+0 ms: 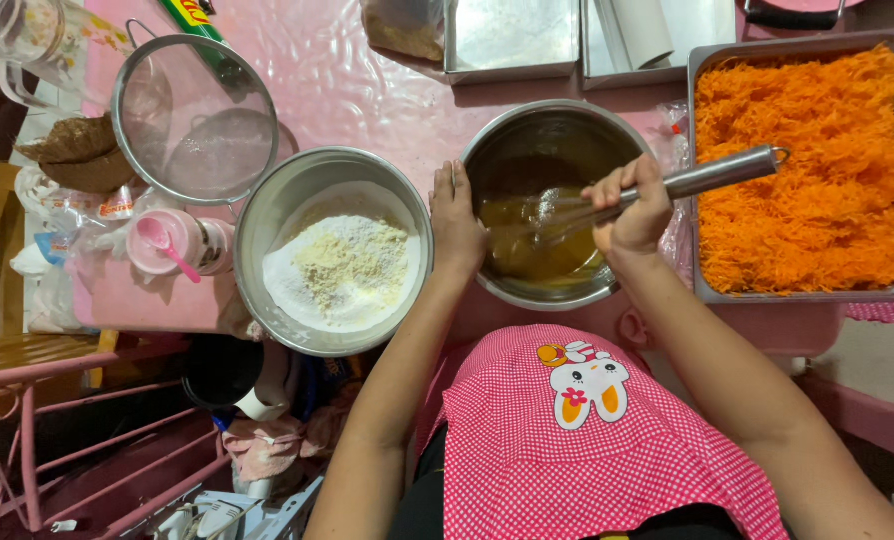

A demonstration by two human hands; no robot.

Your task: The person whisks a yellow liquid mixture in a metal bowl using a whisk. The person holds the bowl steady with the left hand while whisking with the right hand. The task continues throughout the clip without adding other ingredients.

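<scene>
1. A pink checked apron (567, 470) fills the near foreground.
2. Whisking is judged to be in hand: the right hand (629, 212) is clenched around a metal whisk (667, 188), whose wires sit in brown batter inside the steel bowl (557, 128).
3. The bowl's near-left rim is steadied by the left hand (455, 222), laid flat with fingers together.
4. Next, the flour bowl (332, 250) beside it would probably be called for.
5. The whisk wires are blurred, and the tray of orange shreds (805, 170) is cut off at the right edge.

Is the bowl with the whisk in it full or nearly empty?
Partly full: brown batter covers only the bottom of the steel bowl, with bare metal wall showing above it.
</scene>
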